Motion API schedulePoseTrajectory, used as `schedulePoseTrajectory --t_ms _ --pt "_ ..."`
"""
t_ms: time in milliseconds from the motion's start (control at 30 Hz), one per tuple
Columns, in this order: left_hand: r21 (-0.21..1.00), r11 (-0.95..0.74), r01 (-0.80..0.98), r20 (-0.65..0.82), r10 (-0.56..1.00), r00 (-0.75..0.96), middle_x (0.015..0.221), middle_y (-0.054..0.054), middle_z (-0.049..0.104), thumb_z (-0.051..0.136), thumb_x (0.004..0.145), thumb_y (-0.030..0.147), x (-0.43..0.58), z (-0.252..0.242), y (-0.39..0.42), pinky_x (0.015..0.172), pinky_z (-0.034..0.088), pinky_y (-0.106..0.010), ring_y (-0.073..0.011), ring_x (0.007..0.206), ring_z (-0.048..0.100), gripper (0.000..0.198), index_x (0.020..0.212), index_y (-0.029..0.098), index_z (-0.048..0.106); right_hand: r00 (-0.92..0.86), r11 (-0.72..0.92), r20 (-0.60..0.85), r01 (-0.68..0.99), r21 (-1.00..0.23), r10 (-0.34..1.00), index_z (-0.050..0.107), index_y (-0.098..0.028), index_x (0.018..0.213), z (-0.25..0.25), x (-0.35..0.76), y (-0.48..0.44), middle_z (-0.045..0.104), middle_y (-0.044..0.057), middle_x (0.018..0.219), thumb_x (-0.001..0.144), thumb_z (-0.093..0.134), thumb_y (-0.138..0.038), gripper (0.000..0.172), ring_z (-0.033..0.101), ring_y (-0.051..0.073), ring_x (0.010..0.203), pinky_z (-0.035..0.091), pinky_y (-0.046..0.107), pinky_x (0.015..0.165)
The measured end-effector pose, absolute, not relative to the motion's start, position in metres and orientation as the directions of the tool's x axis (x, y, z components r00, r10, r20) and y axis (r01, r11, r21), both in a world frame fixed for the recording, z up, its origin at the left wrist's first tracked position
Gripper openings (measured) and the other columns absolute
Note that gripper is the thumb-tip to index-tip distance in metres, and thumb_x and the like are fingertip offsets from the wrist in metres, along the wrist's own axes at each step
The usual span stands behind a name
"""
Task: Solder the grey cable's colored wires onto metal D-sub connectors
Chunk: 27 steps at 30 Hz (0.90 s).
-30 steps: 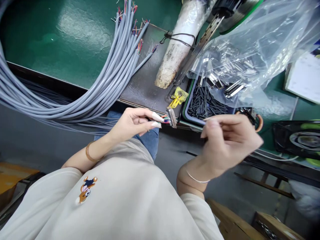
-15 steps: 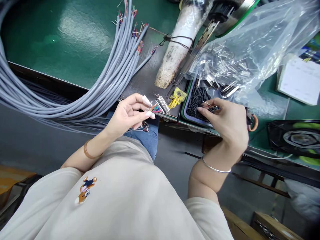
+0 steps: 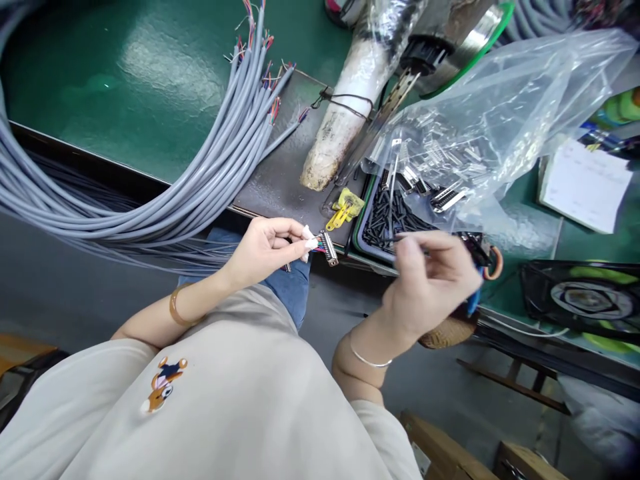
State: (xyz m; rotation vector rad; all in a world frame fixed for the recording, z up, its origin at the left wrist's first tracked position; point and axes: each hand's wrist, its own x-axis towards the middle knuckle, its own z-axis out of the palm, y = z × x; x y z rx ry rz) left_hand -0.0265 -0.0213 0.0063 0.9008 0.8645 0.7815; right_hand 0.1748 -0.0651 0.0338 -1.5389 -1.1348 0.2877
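A tray point(image 3: 376, 251) of short black tubes point(image 3: 393, 217) sat just beyond the fingertips of a worker's right hand point(image 3: 433, 283), while a clear plastic bag point(image 3: 535, 120) of metal connectors point(image 3: 445, 147) lay farther out from that hand, partly over the tray. The right hand was raised at the tray's near edge, its wrist bent, thumb and forefinger pinching what appeared to be a thin dark sliver point(image 3: 395, 239), blurred. The left hand point(image 3: 270, 247), turned inward in front of the body, pinched coloured wires point(image 3: 319, 244) between thumb and fingers; the wired connector point(image 3: 329, 249) stood just past its fingertips. Grey cables point(image 3: 200, 193) curved beyond the left hand and across the green desk point(image 3: 85, 87).
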Motion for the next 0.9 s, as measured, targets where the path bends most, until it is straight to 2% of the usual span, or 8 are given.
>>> schedulePoseTrajectory --t_ms 100,333,500,700,800,900 --pt "0.902 0.388 -0.190 -0.281 0.862 0.422 0.066 -0.003 0.070 0.088 0.072 0.033 -0.023 0.006 -0.023 0.050 0.048 -0.016 -0.0077 0.054 0.061 0.028 0.080 0.011 0.072 0.401 0.133 0.290 0.375 -0.918 0.869 0.072 -0.023 0.079 0.029 0.147 -0.071 0.063 -0.002 0.072 0.084 0.072 -0.024 0.005 0.050 0.009 0.057 0.034 0.024 0.049" --pt "0.907 0.385 -0.173 -0.278 0.854 0.441 0.068 -0.003 0.070 0.089 0.071 0.031 -0.023 0.004 -0.024 0.054 0.051 -0.017 -0.0080 0.056 0.063 0.027 0.081 0.011 0.073 0.354 0.087 0.207 0.325 -0.942 0.912 0.070 -0.021 0.081 0.019 0.139 -0.064 0.062 -0.002 0.075 0.088 0.070 -0.030 0.011 0.045 0.007 0.052 0.032 0.024 0.046" --pt "0.913 0.377 -0.158 -0.272 0.849 0.453 0.068 -0.002 0.069 0.087 0.073 0.030 -0.022 0.003 -0.024 0.052 0.048 -0.017 -0.0064 0.053 0.059 0.025 0.080 0.011 0.073 0.306 0.054 0.177 0.373 -0.926 0.935 0.069 -0.020 0.079 0.022 0.139 -0.063 0.060 -0.002 0.074 0.088 0.070 -0.031 0.014 0.040 0.007 0.051 0.029 0.026 0.047" --pt "0.922 0.362 -0.137 -0.263 0.845 0.466 0.068 -0.002 0.067 0.086 0.074 0.031 -0.024 0.002 -0.025 0.050 0.044 -0.016 -0.0054 0.051 0.056 0.025 0.079 0.011 0.072 0.279 0.059 0.210 0.466 -0.883 0.937 0.069 -0.020 0.079 0.022 0.141 -0.063 0.057 -0.004 0.071 0.090 0.069 -0.029 0.014 0.034 0.006 0.050 0.026 0.026 0.049" --pt "0.926 0.352 -0.138 -0.251 0.845 0.472 0.069 -0.002 0.067 0.085 0.074 0.033 -0.025 0.002 -0.025 0.050 0.043 -0.017 -0.0058 0.052 0.055 0.026 0.079 0.011 0.072 0.278 0.046 0.211 0.502 -0.864 0.937 0.068 -0.020 0.079 0.022 0.142 -0.063 0.057 -0.003 0.072 0.090 0.069 -0.031 0.015 0.036 0.006 0.052 0.026 0.027 0.049" --pt "0.927 0.349 -0.139 -0.246 0.844 0.476 0.070 -0.002 0.067 0.084 0.076 0.032 -0.026 0.004 -0.024 0.050 0.043 -0.017 -0.0058 0.053 0.055 0.025 0.079 0.011 0.071 0.259 0.049 0.187 0.459 -0.887 0.948 0.067 -0.020 0.077 0.021 0.142 -0.063 0.056 -0.003 0.070 0.089 0.069 -0.031 0.016 0.038 0.007 0.052 0.027 0.026 0.049"
